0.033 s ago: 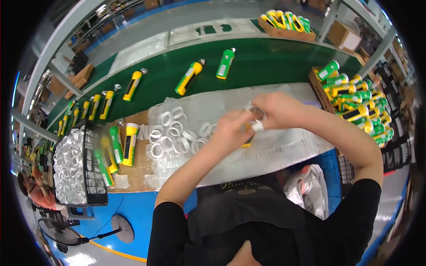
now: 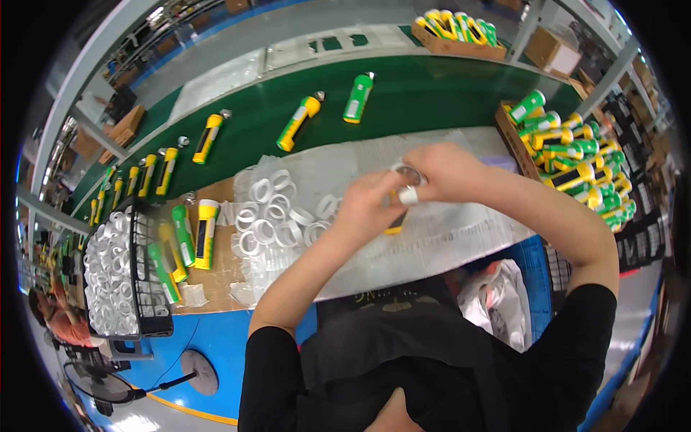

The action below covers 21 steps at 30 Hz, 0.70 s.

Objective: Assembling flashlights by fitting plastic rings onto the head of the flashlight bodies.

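Observation:
My left hand (image 2: 366,207) is closed around a yellow and black flashlight (image 2: 394,225), mostly hidden behind the fingers. At its head end a white ring (image 2: 408,196) shows between my hands. My right hand (image 2: 448,173) is closed, its fingertips pinching a round, shiny-rimmed piece (image 2: 407,173) just above that ring. Whether the two touch I cannot tell. Left of my hands, several loose white rings (image 2: 275,212) lie on clear plastic sheeting over the worktable (image 2: 446,248).
A black basket (image 2: 155,327) full of white rings stands at the left, beside several flashlights (image 2: 206,234). More flashlights lie along the green conveyor belt (image 2: 410,93). Cardboard boxes of flashlights stand at right (image 2: 515,140) and far back (image 2: 461,49). A standing fan (image 2: 101,381) is lower left.
The whole view has shifted slightly. My fingers have turned a little at the flashlight's head, and the shiny rim and white ring show more plainly.

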Available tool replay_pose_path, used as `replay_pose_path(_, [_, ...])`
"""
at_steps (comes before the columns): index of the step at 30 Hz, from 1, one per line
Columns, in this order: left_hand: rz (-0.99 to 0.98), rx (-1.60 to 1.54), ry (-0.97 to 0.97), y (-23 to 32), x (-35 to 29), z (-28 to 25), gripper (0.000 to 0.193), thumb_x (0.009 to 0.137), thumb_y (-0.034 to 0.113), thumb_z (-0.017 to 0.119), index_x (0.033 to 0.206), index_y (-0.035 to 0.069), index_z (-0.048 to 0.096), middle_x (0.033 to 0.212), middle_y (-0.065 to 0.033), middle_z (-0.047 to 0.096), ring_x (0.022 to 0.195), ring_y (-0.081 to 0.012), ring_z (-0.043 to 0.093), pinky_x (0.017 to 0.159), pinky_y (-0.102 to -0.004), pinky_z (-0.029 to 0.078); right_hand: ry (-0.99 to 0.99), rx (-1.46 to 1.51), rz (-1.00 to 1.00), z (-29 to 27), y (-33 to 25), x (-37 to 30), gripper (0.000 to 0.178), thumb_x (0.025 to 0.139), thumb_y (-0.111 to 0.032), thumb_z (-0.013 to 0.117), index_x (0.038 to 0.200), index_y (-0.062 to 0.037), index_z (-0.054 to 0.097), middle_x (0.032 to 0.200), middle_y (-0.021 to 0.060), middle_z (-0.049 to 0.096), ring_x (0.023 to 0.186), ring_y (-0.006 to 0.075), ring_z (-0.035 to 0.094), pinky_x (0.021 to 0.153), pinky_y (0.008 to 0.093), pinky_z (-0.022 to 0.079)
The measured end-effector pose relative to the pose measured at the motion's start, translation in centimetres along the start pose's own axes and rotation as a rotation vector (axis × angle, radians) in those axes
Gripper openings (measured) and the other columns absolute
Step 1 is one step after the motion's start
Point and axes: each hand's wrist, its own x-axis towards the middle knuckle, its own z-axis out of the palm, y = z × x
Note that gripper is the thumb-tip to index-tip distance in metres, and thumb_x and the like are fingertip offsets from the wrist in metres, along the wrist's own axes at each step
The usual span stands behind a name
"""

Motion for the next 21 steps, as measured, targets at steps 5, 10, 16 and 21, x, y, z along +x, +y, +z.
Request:
replay_pose_path(5, [-0.052, -0.025, -0.026, -0.5, 0.1, 0.0, 0.033, 0.069, 0.008, 0.081, 0.098, 0.006, 0.064, 0.093, -0.0090, 0.069, 0.084, -0.0254, 0.067, 0.073, -0.0339, 0.053, -0.066, -0.124, 0.160, -0.5, -0.1, -0.1, 0.043, 0.077, -0.047, 0.070, 0.079, -0.0053, 0.060, 0.071, 0.0161, 0.062, 0.070, 0.0411, 0.062, 0.063, 0.0472, 0.048])
replay_pose_path(10, [-0.004, -0.079, -0.035, 0.2, 0.4, 0.1, 0.033, 0.070, 0.008, 0.081, 0.099, 0.006, 0.064, 0.091, -0.0080, 0.069, 0.083, -0.0240, 0.067, 0.072, -0.0329, 0.052, -0.068, 0.103, -0.229, -1.7, 1.1, 0.0, 0.054, 0.080, -0.051, 0.065, 0.093, 0.0008, 0.063, 0.093, 0.0162, 0.063, 0.084, 0.0323, 0.064, 0.071, 0.0411, 0.051])
replay_pose_path(16, [-0.182, -0.073, -0.031, 0.5, 0.4, -0.5, 0.033, 0.069, 0.010, 0.081, 0.096, 0.009, 0.062, 0.091, -0.0085, 0.069, 0.082, -0.0286, 0.066, 0.069, -0.0365, 0.052, -0.010, -0.097, -0.029, -1.6, 0.6, 0.1, 0.051, 0.077, -0.048, 0.068, 0.095, 0.0000, 0.062, 0.095, 0.0151, 0.060, 0.085, 0.0299, 0.063, 0.071, 0.0398, 0.051])
replay_pose_path(21, [-0.085, -0.062, -0.050, 0.1, 0.2, -0.5, 0.031, 0.072, 0.009, 0.081, 0.097, 0.006, 0.063, 0.093, -0.0064, 0.070, 0.082, -0.0208, 0.066, 0.073, -0.0320, 0.051, -0.141, 0.037, 0.045, -1.9, -0.9, 0.4, 0.055, 0.073, -0.046, 0.075, 0.097, 0.0005, 0.058, 0.102, 0.0160, 0.060, 0.088, 0.0302, 0.061, 0.070, 0.0393, 0.050])
